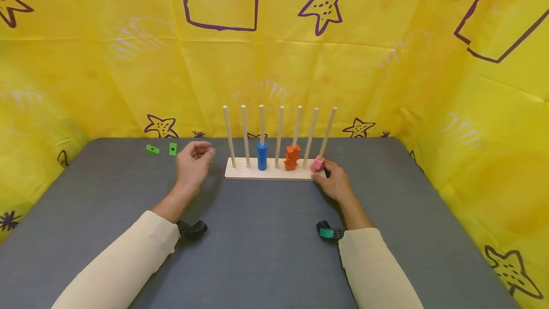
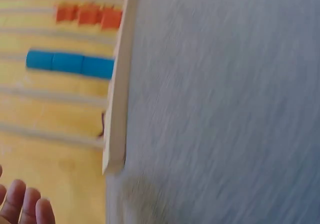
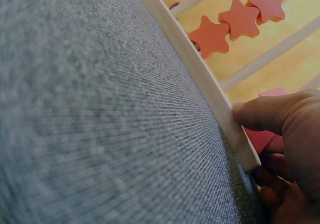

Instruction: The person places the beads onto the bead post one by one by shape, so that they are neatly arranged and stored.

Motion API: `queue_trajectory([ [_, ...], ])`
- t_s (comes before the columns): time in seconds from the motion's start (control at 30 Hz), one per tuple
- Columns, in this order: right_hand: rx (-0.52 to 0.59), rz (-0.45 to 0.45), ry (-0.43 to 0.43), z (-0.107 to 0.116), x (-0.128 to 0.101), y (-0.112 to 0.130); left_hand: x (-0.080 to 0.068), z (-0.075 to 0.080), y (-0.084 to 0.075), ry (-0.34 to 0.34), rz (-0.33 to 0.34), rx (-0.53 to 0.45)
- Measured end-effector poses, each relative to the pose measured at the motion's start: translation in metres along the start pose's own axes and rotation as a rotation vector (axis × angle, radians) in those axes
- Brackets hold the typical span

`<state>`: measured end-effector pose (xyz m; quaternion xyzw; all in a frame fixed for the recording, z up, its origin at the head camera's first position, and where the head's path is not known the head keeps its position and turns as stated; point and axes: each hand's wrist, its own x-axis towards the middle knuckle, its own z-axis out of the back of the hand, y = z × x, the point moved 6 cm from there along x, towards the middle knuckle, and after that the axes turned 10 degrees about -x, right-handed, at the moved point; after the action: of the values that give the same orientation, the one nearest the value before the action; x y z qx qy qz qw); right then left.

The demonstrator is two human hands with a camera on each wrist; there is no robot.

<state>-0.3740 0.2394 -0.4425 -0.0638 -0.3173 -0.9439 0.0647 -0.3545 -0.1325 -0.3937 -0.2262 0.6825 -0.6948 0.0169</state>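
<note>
Nearest to us lie our two cream sleeves (image 1: 128, 261) on the grey table (image 1: 266, 252), each wrist wearing a small dark camera strap. Further out, our right hand (image 1: 336, 182) rests at the right end of the wooden peg board (image 1: 257, 174); in the right wrist view the thumb presses the board's front edge while the other fingers curl behind its corner, so we judge it is bracing the base to keep it from sliding. Its fingertips also sit against the pink block (image 1: 317, 164) on the rightmost peg, but whether they pinch that block or only touch it we cannot tell. Our left hand (image 1: 194, 161) hovers just left of the board with fingers loosely curled, holding nothing. On the board, a column of blue cylinders (image 1: 262, 156) is threaded on the third peg and three orange stars (image 1: 291, 157) are stacked on the fifth, the pegs keeping each shape sorted. Furthest, two green blocks (image 1: 162, 149) lie near the yellow starred backdrop (image 1: 128, 61), well apart from the board.
</note>
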Motion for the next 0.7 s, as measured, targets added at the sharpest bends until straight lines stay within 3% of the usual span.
queue_trajectory([
  [0.13, -0.001, -0.011, -0.002, -0.001, 0.001, -0.002, 0.017, 0.023, 0.006, -0.136, 0.063, -0.050],
  [0.33, -0.007, -0.006, 0.002, -0.002, 0.000, -0.002, 0.039, 0.046, 0.019, -0.254, 0.170, 0.056],
  [0.47, -0.012, -0.010, 0.006, -0.004, -0.003, -0.003, 0.049, 0.050, 0.027, -0.233, 0.236, 0.186],
  [0.7, -0.009, -0.015, -0.010, -0.001, -0.002, 0.000, 0.069, 0.047, 0.032, -0.087, 0.278, 0.358],
])
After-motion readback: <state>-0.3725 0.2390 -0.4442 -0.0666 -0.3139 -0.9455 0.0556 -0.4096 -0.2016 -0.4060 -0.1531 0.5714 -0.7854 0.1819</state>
